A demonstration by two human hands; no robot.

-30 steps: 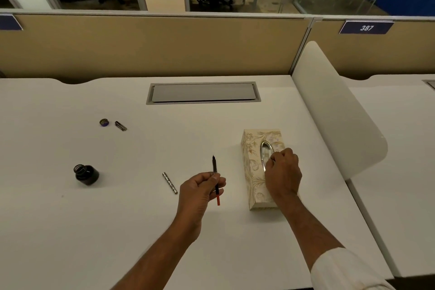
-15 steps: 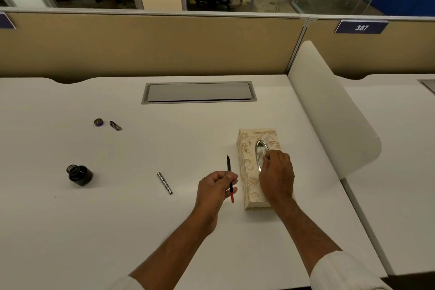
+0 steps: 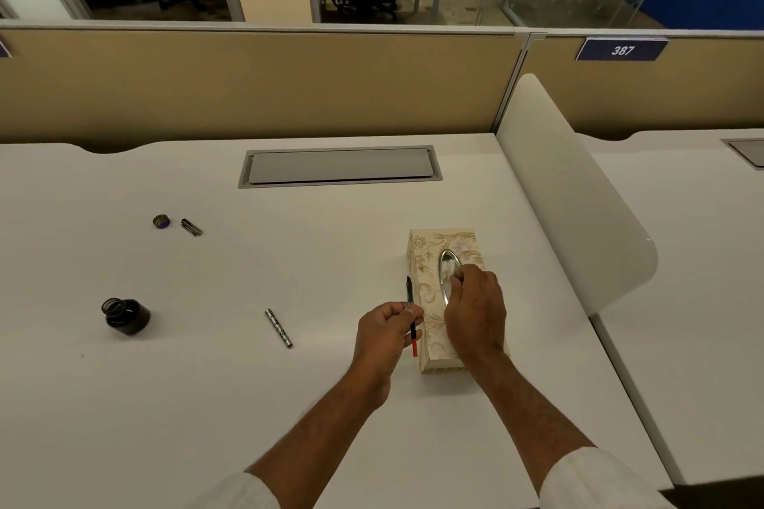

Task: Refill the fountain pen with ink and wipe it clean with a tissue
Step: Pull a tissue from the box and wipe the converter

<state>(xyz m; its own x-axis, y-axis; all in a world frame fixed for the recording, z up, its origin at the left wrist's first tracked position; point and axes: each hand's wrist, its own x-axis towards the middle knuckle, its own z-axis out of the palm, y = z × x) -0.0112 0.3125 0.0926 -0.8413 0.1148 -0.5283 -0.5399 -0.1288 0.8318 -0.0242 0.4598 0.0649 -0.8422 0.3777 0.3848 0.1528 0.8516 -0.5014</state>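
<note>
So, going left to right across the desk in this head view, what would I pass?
Ink bottle, bottle cap, small metal pen part, silver pen barrel, left hand holding the pen, tissue box, white side panel.

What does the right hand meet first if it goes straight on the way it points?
The tissue box: fingertips of the right hand are at its oval slot; depth unclear.

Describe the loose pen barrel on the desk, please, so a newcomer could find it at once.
On the white desk, look between the open ink bottle at left and the left hand. The pen barrel lies there alone, a slim silvery tube, unlike the squat dark bottle.
</note>
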